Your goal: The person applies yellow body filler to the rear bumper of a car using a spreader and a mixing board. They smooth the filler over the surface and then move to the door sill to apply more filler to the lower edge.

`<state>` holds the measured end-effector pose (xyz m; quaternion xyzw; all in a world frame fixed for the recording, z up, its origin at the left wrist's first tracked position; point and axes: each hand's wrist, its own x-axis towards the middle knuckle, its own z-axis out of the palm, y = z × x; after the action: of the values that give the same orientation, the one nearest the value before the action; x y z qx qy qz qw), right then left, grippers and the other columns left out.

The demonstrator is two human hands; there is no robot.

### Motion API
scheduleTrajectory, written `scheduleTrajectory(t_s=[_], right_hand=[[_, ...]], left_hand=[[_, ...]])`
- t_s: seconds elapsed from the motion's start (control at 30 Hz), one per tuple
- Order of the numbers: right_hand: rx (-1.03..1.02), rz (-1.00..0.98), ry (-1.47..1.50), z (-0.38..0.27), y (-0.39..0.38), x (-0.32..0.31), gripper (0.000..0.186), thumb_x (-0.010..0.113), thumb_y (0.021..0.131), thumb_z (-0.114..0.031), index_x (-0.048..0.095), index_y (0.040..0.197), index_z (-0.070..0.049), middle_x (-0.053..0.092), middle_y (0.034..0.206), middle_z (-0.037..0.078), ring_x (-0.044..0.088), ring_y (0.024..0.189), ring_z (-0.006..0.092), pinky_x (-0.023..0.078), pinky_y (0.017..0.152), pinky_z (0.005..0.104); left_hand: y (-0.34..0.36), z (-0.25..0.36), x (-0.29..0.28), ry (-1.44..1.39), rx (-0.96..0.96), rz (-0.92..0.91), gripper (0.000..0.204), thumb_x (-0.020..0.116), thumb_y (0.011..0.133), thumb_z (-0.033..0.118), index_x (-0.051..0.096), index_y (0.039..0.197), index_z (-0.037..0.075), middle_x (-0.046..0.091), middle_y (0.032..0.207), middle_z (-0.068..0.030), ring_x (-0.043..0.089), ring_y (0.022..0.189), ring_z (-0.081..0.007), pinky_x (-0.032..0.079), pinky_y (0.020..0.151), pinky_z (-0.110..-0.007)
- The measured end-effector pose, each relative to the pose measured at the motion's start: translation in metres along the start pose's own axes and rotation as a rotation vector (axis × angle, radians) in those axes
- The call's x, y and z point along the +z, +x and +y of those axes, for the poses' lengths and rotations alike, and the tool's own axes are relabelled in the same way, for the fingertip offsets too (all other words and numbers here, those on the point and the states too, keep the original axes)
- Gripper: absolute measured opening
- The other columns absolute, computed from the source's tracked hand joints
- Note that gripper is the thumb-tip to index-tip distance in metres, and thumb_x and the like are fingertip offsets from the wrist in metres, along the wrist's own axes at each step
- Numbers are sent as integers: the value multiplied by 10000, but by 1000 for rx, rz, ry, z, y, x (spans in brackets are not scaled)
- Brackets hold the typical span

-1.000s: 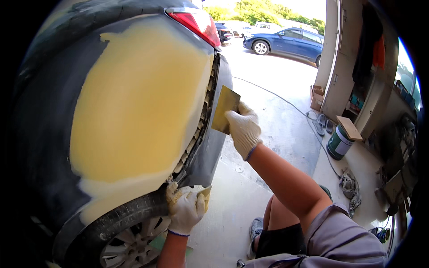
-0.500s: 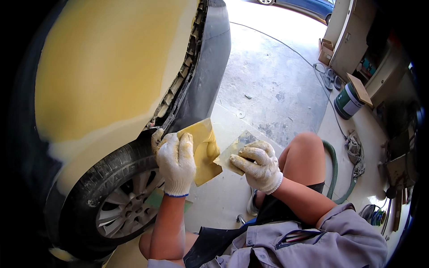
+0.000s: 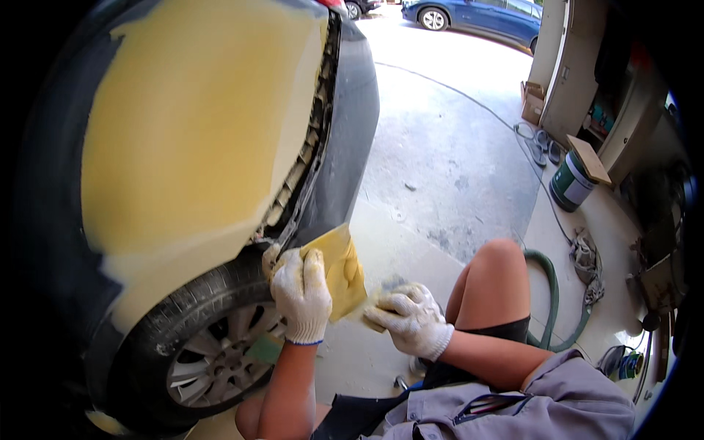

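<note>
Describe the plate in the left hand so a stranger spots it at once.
Start at the big spoked wheel, lower left. Just to its upper right, the gloved left hand grips the plate, thin and straight-edged. Lumpy paste on its yellow face sets it apart from the dark gray bumper above.

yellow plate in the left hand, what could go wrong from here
The paste lies near the right edge of the plate, which looks tilted, so some might slide off onto the floor.

In this view the left hand appears close to the tire; a bump there could smear paste on the rubber.

The green hose curves beside the bare knee, so it might catch a foot.
</note>
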<state>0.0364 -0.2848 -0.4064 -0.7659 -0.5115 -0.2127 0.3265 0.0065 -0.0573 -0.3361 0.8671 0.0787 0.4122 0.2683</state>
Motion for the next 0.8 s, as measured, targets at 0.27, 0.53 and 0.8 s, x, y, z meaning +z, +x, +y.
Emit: scheduleTrajectory(t_s=[0.27, 0.53, 0.8], right_hand=[[990, 349, 1187, 40, 115, -46, 337, 625, 962, -108, 707, 1254, 37, 736, 1000, 92, 714, 902, 186, 590, 815, 302], [780, 448, 1187, 97, 278, -18, 398, 575, 925, -55, 692, 1300, 8, 698, 923, 75, 663, 751, 189, 581, 713, 338], [816, 499, 1138, 88, 307, 0, 274, 597, 912, -48, 731, 1151, -58, 616, 765, -21, 526, 570, 108, 427, 519, 311]], left_hand=[[-2, -26, -2, 168, 207, -70, 270, 593, 1040, 176, 666, 847, 1, 694, 827, -228, 677, 806, -436, 529, 787, -518], [6, -42, 6, 334, 333, -22, 284, 591, 1049, 232, 649, 818, 77, 698, 759, -140, 696, 736, -338, 500, 953, -500], [-2, -56, 4, 424, 320, -57, 242, 577, 1055, 245, 625, 848, 129, 707, 805, -77, 698, 785, -273, 436, 1076, -504]])
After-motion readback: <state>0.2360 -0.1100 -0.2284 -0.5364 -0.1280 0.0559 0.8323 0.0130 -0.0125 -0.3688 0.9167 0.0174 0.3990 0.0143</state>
